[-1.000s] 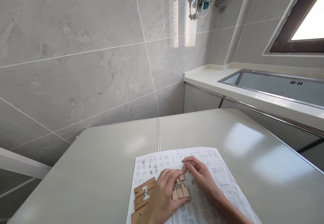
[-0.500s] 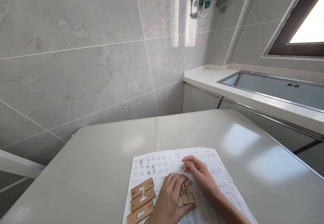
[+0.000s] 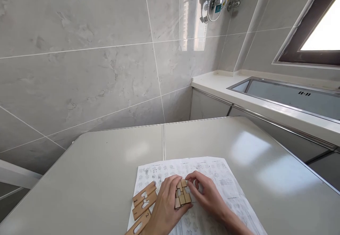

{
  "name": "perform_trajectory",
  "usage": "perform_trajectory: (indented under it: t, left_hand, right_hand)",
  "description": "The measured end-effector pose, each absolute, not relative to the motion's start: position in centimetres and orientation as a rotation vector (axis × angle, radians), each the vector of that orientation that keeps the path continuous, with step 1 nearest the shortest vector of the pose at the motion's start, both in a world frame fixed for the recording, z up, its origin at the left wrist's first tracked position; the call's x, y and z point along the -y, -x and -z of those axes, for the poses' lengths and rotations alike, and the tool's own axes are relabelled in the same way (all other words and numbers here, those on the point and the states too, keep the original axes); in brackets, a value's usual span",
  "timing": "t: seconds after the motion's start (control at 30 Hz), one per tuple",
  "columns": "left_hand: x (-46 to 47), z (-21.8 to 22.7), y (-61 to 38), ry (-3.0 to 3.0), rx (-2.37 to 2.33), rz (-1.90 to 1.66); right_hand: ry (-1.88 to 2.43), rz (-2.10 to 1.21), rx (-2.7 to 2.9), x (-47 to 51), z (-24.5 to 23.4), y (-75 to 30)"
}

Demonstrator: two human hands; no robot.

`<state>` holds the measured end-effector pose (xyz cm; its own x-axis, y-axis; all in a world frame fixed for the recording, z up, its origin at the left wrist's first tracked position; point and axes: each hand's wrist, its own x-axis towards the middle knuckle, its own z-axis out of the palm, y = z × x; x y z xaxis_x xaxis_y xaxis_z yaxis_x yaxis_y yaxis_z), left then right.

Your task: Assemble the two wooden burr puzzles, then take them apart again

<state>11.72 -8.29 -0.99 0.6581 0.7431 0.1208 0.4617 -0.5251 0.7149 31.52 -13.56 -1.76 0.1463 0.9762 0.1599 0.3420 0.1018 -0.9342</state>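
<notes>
"Wooden block cluster [image 3: 182, 199]: held how?"

"Over the printed paper [image 3: 233, 203], it is clasped by the left hand [image 3: 166, 201], fingers at twelve o'clock, thumb at five. Fingertips of the right hand [image 3: 208, 194] are curled at one; their grip cannot be told."

"And the risk?"

"Pieces could be spilled by uneven squeezing, or the numbered plates [image 3: 152, 198] at nine nudged by the left hand."

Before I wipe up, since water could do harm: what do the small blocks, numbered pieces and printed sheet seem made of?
Small blocks: probably wood, matte, judging by their pale tan faces, though grain isn't clear.
Numbered pieces: likely wood too, smooth, from their even brown tone.
Printed sheet: apparently paper, matte white, with thin edges.
</notes>
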Motion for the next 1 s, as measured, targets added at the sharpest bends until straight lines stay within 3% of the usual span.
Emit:
perform_trajectory:
  t: [0.2,0.57,0.83,1.0]
  left_hand:
    - [8.0,0.5,-10.9,-2.356,-0.916,-0.584]
    - [6.0,-0.6,-9.2,-2.342,-0.965,-0.557]
    - [6.0,-1.5,-9.0,-1.942,-1.077,-0.641]
    - [6.8,-1.3,-9.5,-1.552,-0.974,-0.584]
  right_hand:
    - [1.382,-0.528,1.849,14.3,2.0,-31.8]
    - [1.509,-0.517,1.917,14.2,2.1,-32.5]
    - [1.472,-0.806,1.591,14.0,1.8,-32.9]
    - [1.244,-1.153,1.145,13.9,1.6,-33.1]
